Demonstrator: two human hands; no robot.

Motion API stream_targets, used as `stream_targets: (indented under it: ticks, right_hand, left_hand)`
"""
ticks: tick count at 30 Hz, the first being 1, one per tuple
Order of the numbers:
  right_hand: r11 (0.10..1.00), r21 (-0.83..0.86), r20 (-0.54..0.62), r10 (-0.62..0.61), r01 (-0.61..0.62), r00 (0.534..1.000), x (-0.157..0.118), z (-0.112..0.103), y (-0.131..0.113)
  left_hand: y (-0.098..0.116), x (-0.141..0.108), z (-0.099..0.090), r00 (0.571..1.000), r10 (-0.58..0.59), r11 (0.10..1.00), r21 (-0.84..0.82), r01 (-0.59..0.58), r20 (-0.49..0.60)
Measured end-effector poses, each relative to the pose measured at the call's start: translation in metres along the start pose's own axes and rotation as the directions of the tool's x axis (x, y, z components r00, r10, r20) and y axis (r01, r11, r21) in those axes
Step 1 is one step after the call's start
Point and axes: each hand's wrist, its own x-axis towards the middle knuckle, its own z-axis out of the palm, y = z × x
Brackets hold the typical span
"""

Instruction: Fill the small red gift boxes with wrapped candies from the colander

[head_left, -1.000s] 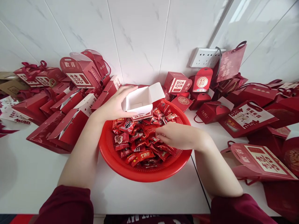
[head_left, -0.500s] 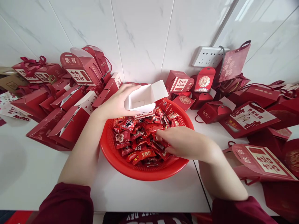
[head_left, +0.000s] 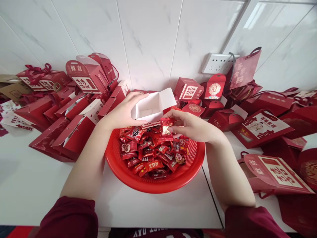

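My left hand (head_left: 126,110) is wrapped round the left side of a small box (head_left: 149,106), white inside, its lid flap standing open to the right. No candy shows inside it. My right hand (head_left: 189,125) pinches a red wrapped candy (head_left: 166,128) between thumb and fingers, just in front of the box's right corner. Beneath both hands sits a red plastic basket (head_left: 155,188) holding many red-wrapped candies (head_left: 148,153).
Red gift boxes stand at the left (head_left: 74,132) and at the right (head_left: 264,127). Smaller red boxes (head_left: 189,91) sit behind the basket. A white power strip (head_left: 219,63) is on the tiled wall (head_left: 151,39).
My right hand has risen out of the candies toward the box, now with a red candy in its fingers. My left hand still holds the box in nearly the same place.
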Motion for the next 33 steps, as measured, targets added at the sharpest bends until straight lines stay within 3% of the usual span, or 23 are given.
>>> stream_targets:
  ticks: [4, 9, 11, 14, 18, 22, 25, 30, 33]
  right_hand:
    - [0.972, -0.219, -0.049, -0.092, 0.079, 0.995, -0.002, -0.002, -0.005]
    - [0.796, -0.603, -0.079, 0.017, -0.061, 0.997, -0.016, 0.003, -0.018]
    - [0.784, -0.620, -0.023, -0.023, 0.003, 0.999, -0.022, 0.012, -0.027]
    - [0.830, -0.508, 0.171, -0.165, 0.230, 0.971, -0.020, 0.031, -0.044]
    - [0.768, -0.534, 0.382, -0.153, 0.353, 0.911, 0.014, 0.061, -0.060]
    - [0.641, -0.665, 0.472, -0.038, 0.384, 0.881, 0.067, 0.091, -0.057]
    - [0.549, -0.729, 0.490, 0.002, 0.408, 0.872, 0.091, 0.111, -0.048]
    - [0.504, -0.791, 0.445, 0.084, 0.347, 0.892, 0.091, 0.127, -0.041]
    - [0.503, -0.797, 0.469, 0.168, 0.333, 0.867, 0.084, 0.125, -0.046]
  left_hand:
    - [-0.001, 0.001, -0.001, 1.000, 0.003, 1.000, 0.003, -0.003, 0.007]
    - [-0.002, 0.001, 0.000, 1.000, 0.025, 1.000, -0.005, -0.025, -0.001]
    - [-0.002, 0.002, 0.000, 0.999, 0.039, 0.999, -0.012, -0.039, -0.005]
    - [-0.002, 0.002, 0.000, 1.000, 0.031, 0.999, -0.025, -0.031, 0.003]
    - [-0.001, 0.002, 0.000, 1.000, 0.004, 0.999, -0.032, -0.004, 0.013]
    - [0.000, 0.001, 0.001, 1.000, 0.020, 1.000, -0.017, -0.020, 0.008]
    - [0.001, -0.001, 0.001, 1.000, 0.027, 1.000, 0.004, -0.027, 0.002]
    - [0.001, -0.003, 0.003, 1.000, 0.024, 0.999, 0.028, -0.024, -0.001]
    - [0.001, -0.004, 0.004, 1.000, 0.030, 0.999, 0.021, -0.030, -0.007]
